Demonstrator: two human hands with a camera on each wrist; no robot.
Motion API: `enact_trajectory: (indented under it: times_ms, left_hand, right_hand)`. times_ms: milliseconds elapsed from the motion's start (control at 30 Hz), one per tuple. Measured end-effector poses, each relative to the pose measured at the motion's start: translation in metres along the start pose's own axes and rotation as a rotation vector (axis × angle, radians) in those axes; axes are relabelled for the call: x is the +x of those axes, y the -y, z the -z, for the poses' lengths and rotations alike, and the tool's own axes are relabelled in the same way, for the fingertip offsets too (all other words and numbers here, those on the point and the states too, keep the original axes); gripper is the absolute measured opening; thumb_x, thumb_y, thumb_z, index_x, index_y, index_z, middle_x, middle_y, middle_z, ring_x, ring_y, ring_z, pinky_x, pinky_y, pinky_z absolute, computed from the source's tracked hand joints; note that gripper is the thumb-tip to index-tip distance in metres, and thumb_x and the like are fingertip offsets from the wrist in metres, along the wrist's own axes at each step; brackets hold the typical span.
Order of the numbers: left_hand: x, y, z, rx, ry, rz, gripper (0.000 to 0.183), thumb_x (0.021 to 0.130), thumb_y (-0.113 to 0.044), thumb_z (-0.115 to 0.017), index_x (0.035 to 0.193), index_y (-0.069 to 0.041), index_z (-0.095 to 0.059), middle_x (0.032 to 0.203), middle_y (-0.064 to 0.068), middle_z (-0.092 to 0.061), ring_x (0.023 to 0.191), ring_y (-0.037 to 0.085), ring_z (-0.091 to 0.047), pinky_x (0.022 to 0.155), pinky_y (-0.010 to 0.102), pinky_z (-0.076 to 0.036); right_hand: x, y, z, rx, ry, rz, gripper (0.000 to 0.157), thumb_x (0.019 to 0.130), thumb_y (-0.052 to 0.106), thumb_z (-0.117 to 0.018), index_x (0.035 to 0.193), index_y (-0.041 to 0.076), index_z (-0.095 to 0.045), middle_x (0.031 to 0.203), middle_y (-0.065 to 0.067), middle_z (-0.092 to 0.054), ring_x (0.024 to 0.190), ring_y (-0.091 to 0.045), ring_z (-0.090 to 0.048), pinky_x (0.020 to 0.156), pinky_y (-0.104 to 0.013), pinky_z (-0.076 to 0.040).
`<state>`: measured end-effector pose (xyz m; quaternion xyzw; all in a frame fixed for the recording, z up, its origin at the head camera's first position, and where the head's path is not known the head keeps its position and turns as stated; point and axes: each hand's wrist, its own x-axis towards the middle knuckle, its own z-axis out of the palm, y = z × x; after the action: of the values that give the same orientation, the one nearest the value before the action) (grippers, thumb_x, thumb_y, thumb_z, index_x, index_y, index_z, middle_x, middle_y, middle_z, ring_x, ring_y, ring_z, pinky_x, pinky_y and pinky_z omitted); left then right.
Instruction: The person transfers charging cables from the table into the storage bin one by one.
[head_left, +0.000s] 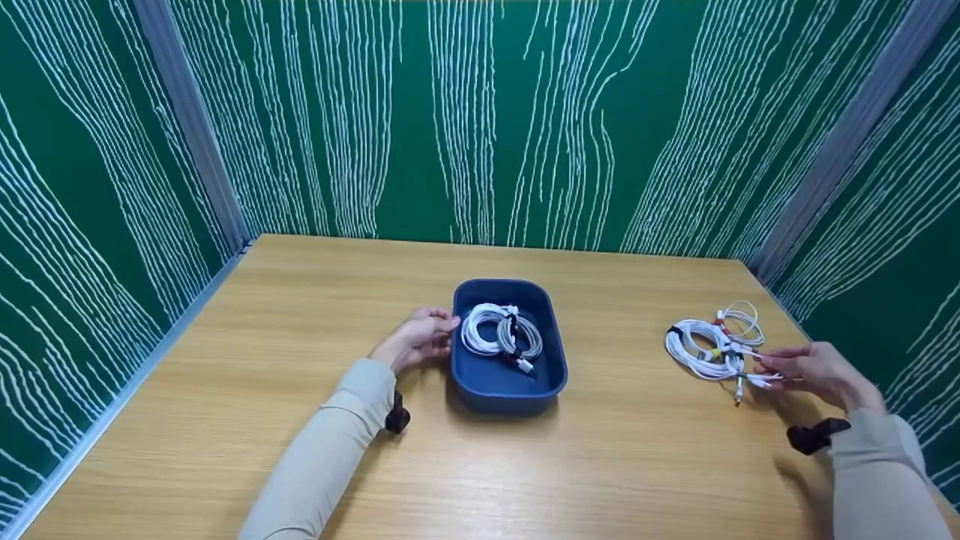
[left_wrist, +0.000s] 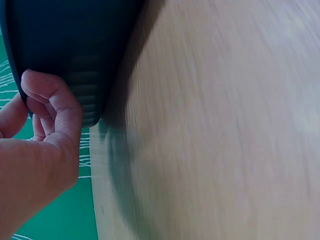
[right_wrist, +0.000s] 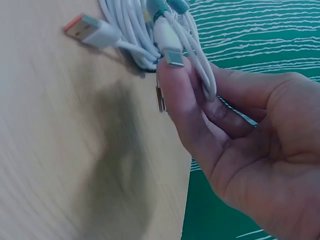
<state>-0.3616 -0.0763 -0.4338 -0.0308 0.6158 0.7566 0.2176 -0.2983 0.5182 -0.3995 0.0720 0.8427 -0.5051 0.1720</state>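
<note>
A dark blue plastic bin [head_left: 508, 396] stands mid-table, holding a white coiled cable [head_left: 472, 334] and a greyish coiled cable [head_left: 534, 341] with a black tie. My left hand [head_left: 415, 337] grips the bin's left rim, its fingers curled against the wall in the left wrist view. Over at the right, my right hand [head_left: 814, 371] pinches white charging cables [head_left: 679, 352] near their plug ends. In the right wrist view, a USB plug [right_wrist: 97, 33] juts out to the left and a smaller plug [right_wrist: 169, 45] lies over a fingertip. Which cables it grips cannot be told.
A thinner coil with a red tie [head_left: 750, 322] lies behind the right-hand cables. The wooden table [head_left: 360, 277] meets green walls with white wavy lines [head_left: 412, 150] at the back and sides. Black wrist mounts [head_left: 397, 414] sit on both sleeves.
</note>
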Motion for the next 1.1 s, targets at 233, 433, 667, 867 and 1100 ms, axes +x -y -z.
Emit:
enact_trajectory:
  times_ms: [233, 433, 667, 867, 1100]
  left_hand:
    - [0.000, 0.000, 0.000, -0.006, 0.001, 0.004, 0.013, 0.097, -0.006, -0.053, 0.088, -0.012, -0.046, 0.074, -0.001, -0.051, 0.062, 0.012, -0.049, 0.057, 0.023, -0.043]
    - [0.001, 0.000, -0.001, 0.002, -0.004, 0.001, 0.011, 0.097, -0.005, -0.052, 0.090, -0.011, -0.046, 0.076, 0.000, -0.051, 0.063, 0.013, -0.049, 0.059, 0.023, -0.043]
    - [-0.004, 0.001, 0.000, -0.001, 0.026, -0.028, 0.013, 0.096, -0.006, -0.055, 0.089, -0.011, -0.046, 0.074, -0.001, -0.051, 0.062, 0.012, -0.049, 0.058, 0.022, -0.043]
    - [-0.001, 0.001, -0.001, -0.013, -0.007, -0.005, 0.013, 0.096, -0.006, -0.056, 0.090, -0.011, -0.045, 0.074, -0.001, -0.052, 0.062, 0.013, -0.048, 0.057, 0.023, -0.043]
    - [-0.002, -0.001, -0.001, -0.016, -0.004, 0.006, 0.012, 0.096, -0.006, -0.055, 0.092, -0.011, -0.045, 0.077, 0.000, -0.052, 0.064, 0.013, -0.049, 0.059, 0.024, -0.043]
  right_hand:
    - [0.005, 0.015, -0.008, 0.023, -0.006, 0.035, 0.037, 0.097, 0.016, -0.057, 0.128, -0.003, -0.054, 0.091, 0.004, -0.070, 0.084, -0.011, -0.069, 0.083, -0.030, -0.058]
    - [0.012, 0.028, -0.019, -0.017, -0.015, 0.042, 0.048, 0.098, 0.019, -0.056, 0.135, -0.009, -0.044, 0.092, 0.007, -0.068, 0.086, -0.008, -0.067, 0.083, -0.027, -0.057]
    - [0.023, 0.041, -0.033, 0.071, 0.015, 0.076, 0.037, 0.097, 0.015, -0.058, 0.127, -0.005, -0.053, 0.090, 0.007, -0.071, 0.082, -0.007, -0.068, 0.079, -0.025, -0.058]
    - [0.031, 0.054, -0.043, 0.078, 0.036, 0.101, 0.039, 0.098, 0.011, -0.055, 0.130, -0.009, -0.047, 0.091, 0.005, -0.070, 0.082, -0.007, -0.067, 0.079, -0.026, -0.058]
    - [0.039, 0.070, -0.059, 0.065, 0.066, 0.119, 0.054, 0.100, 0.010, -0.050, 0.140, -0.019, -0.027, 0.092, 0.004, -0.069, 0.081, -0.006, -0.068, 0.080, -0.026, -0.058]
